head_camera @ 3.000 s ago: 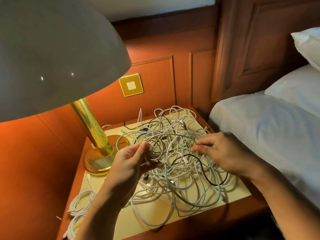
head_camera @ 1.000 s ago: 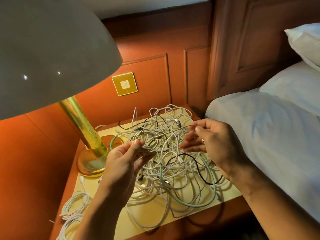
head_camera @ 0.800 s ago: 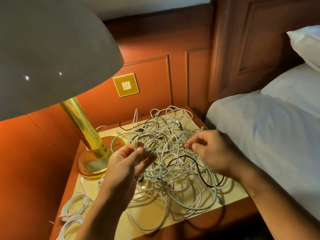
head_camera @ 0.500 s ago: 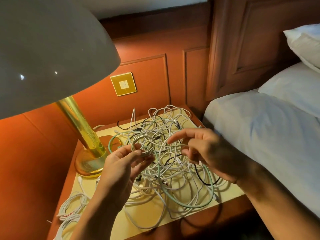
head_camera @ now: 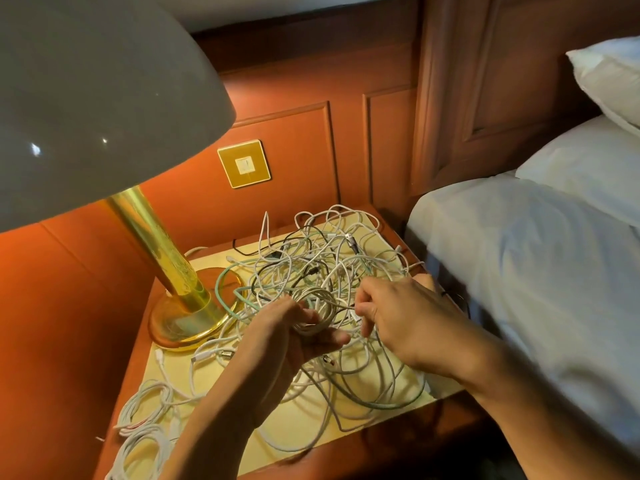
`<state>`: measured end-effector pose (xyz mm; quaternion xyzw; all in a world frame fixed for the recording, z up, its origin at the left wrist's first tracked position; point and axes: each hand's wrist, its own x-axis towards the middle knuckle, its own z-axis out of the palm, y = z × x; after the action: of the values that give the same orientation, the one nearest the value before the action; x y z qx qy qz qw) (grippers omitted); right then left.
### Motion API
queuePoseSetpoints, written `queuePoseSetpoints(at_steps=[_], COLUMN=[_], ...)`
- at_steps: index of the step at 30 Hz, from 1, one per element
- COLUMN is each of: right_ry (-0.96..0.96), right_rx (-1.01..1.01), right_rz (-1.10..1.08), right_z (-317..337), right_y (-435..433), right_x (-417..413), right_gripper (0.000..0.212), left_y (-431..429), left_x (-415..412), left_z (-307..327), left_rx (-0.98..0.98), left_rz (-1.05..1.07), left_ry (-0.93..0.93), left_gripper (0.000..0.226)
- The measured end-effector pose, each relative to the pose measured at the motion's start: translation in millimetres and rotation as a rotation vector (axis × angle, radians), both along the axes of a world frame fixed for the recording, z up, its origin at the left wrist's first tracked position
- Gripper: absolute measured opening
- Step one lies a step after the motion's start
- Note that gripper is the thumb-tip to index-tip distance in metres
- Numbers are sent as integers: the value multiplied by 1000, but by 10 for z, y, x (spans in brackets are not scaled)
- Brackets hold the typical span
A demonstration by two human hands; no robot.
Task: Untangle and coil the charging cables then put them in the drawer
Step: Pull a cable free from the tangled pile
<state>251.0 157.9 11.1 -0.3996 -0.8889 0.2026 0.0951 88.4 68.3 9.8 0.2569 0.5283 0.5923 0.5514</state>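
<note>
Two hands at a small coil point(head_camera: 313, 311) above the tangled cables point(head_camera: 329, 258) on the table point(head_camera: 304, 422).
The left hand point(head_camera: 277, 337) grips the small coil of white cable, fingers curled round its loops, just over the heap that sprawls across the yellow table. The right hand point(head_camera: 405, 320), close beside it, pinches a strand running from the coil between thumb and fingertips. Coiled white bundles point(head_camera: 138, 427) lie at the table's near left corner, apart from the heap. A brass lamp point(head_camera: 157, 244) stands far left; a bed point(head_camera: 519, 271) lies right.
</note>
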Motion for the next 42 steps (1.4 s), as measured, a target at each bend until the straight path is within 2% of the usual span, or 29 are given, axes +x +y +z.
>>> queuePoseSetpoints(at_steps=[2, 5, 10, 13, 16, 20, 22, 25, 28, 32, 36, 42], right_ry=[81, 256, 514, 672, 702, 606, 546, 443, 383, 360, 310, 591], right_rx=[-117, -293, -531, -547, -568, -482, -444, -374, -268, -4, 228, -5], right_rz=[-6, 4, 9, -34, -32, 15, 36, 55, 29, -28, -42, -191], right_z=[19, 83, 112, 83, 50, 73, 76, 65, 49, -36, -82, -32], right_y=[-21, -43, -69, -59, -16, 24, 40, 65, 112, 164, 140, 80], right_x=[-6, -8, -34, -46, -31, 18, 35, 52, 62, 53, -2, -18], right_gripper=[14, 31, 42, 33, 25, 27, 26, 22, 20, 15, 14, 17], left_y=[6, -27, -73, -55, -38, -88, -117, -133, -124, -129, -136, -122], left_x=[12, 4, -36, -10, -44, -149, -196, -216, -224, -281, -276, -250], left_z=[-7, 47, 95, 68, 40, 84, 99, 110, 108, 113, 139, 178], left_rx=[3, 30, 108, 60, 18, -4, -44, -79, -108, -91, -81, -72], left_rz=[-31, -74, -149, -137, -46, -28, -52, -70, 2, 83, 68, -3], left_ry=[-4, -45, -162, -94, 97, 428, 496, 449, 405, 325, 200, -39], left_gripper=[9, 21, 27, 24, 26, 25, 21, 15, 18, 19, 19, 18])
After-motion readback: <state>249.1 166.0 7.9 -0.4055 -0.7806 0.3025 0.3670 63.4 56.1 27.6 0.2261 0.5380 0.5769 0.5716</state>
